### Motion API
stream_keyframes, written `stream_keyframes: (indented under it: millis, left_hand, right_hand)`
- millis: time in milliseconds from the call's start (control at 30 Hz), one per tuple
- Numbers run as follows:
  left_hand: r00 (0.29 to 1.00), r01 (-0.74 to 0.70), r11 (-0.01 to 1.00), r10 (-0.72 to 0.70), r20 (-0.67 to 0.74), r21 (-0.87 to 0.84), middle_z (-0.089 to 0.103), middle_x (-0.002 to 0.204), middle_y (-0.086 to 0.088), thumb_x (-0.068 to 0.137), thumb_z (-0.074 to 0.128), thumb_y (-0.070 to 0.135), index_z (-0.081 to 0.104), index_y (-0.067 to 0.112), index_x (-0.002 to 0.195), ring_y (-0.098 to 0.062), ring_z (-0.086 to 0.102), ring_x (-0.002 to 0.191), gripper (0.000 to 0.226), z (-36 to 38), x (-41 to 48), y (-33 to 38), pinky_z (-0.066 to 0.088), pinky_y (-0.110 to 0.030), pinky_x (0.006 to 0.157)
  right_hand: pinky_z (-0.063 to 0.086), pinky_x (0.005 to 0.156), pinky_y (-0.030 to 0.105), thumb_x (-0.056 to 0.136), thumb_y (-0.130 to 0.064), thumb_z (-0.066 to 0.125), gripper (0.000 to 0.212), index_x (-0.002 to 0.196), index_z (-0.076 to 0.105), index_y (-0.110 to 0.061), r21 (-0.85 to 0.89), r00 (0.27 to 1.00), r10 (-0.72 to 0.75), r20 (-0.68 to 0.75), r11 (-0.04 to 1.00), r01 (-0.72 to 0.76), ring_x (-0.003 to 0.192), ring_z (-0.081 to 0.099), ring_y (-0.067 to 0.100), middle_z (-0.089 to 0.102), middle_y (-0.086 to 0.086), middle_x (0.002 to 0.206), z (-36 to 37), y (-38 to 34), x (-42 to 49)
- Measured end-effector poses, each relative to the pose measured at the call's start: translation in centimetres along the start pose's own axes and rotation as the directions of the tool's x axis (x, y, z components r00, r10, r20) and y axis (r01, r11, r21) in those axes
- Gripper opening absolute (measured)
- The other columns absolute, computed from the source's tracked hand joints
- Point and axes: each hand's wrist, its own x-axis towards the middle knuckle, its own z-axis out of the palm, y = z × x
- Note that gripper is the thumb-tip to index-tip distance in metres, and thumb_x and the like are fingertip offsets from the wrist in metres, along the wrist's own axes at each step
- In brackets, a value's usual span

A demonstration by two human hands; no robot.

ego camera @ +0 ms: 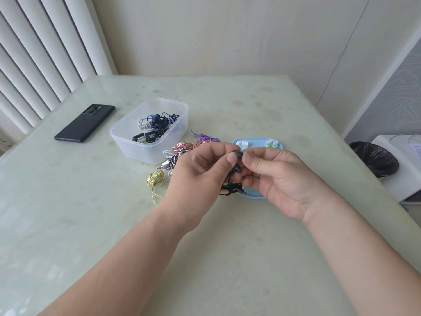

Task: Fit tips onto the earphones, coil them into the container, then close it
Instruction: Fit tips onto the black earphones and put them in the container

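My left hand (200,172) and my right hand (278,179) meet above the table's middle, both pinching one black earbud (238,154) between thumbs and forefingers. Its black cable (231,185) hangs bunched below, partly held in my left fingers. A clear plastic container (127,135) stands open behind, with several coiled earphones inside. A blue lid (252,195) lies under my hands, carrying loose white tips (242,143) and greenish tips (272,143). Pink, purple, white and yellow earphone coils (155,178) lie between container and lid.
A black phone (85,123) lies at the far left of the pale table (91,213). A bin with a black bag (374,159) and a white appliance (401,169) stand off the right edge. Blinds and a wall close off the back.
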Motion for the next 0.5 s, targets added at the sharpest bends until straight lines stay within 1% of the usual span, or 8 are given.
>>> stream_keyframes:
  millis: [67,133,233,300,367,500]
  left_hand:
    - [1.000,-0.005,1.000,0.005,-0.020,0.005,0.073,0.088,-0.009,0.101,0.062,0.006,0.072,0.002,0.108,-0.022,0.066,0.073,0.013,0.01,0.02,0.05,0.058,-0.030,0.074]
    - [0.999,-0.005,1.000,0.005,-0.047,0.007,0.075,0.088,-0.008,0.101,0.064,0.006,0.073,0.004,0.106,-0.019,0.067,0.072,0.011,0.05,0.03,0.10,0.058,-0.029,0.072]
    - [0.997,0.017,1.000,-0.017,-0.081,-0.001,0.078,0.096,-0.012,0.101,0.065,0.008,0.073,0.005,0.106,-0.023,0.072,0.080,0.010,0.13,0.06,-0.01,0.063,-0.038,0.079]
    - [0.997,0.027,1.000,-0.026,-0.079,0.002,0.077,0.100,-0.016,0.101,0.065,0.009,0.073,0.005,0.107,-0.029,0.072,0.084,0.011,0.14,0.06,-0.04,0.063,-0.045,0.085]
    - [0.997,0.039,0.999,-0.038,-0.063,0.008,0.076,0.102,-0.018,0.103,0.063,0.009,0.073,0.005,0.107,-0.032,0.070,0.087,0.012,0.08,0.05,-0.05,0.062,-0.048,0.088]
    - [0.995,0.094,0.996,-0.094,-0.023,-0.009,0.076,0.100,-0.013,0.106,0.058,0.013,0.075,0.006,0.111,-0.024,0.069,0.086,0.019,-0.25,0.16,0.07,0.059,-0.039,0.087]
  right_hand:
    - [0.054,0.064,0.027,0.083,-0.014,0.067,0.013,0.089,0.074,-0.005,-0.020,0.999,-0.029,-0.015,0.999,0.029,0.073,0.070,0.024,0.073,0.013,0.083,0.11,0.05,0.00]
    - [0.055,0.065,0.027,0.088,-0.011,0.066,0.012,0.093,0.075,-0.004,-0.029,0.998,-0.058,-0.039,0.998,0.057,0.073,0.071,0.025,0.073,0.014,0.084,0.26,0.06,-0.01]
    - [0.055,0.064,0.028,0.093,-0.007,0.063,0.015,0.102,0.074,-0.001,-0.012,0.994,-0.081,-0.078,0.997,0.081,0.070,0.070,0.022,0.073,0.013,0.085,0.36,-0.02,-0.06]
    - [0.055,0.063,0.027,0.094,-0.006,0.063,0.015,0.103,0.074,-0.001,-0.057,0.991,-0.105,-0.084,0.993,0.100,0.070,0.071,0.023,0.075,0.013,0.086,0.38,0.02,-0.12]
    - [0.054,0.063,0.027,0.094,-0.005,0.065,0.015,0.104,0.075,-0.001,-0.118,0.986,-0.127,-0.107,0.987,0.114,0.071,0.071,0.024,0.075,0.013,0.086,0.44,0.18,-0.11]
    - [0.049,0.062,0.031,0.090,-0.010,0.073,0.013,0.100,0.078,-0.004,-0.155,0.968,-0.137,-0.212,0.982,0.105,0.071,0.063,0.019,0.074,0.010,0.084,0.23,0.35,0.24]
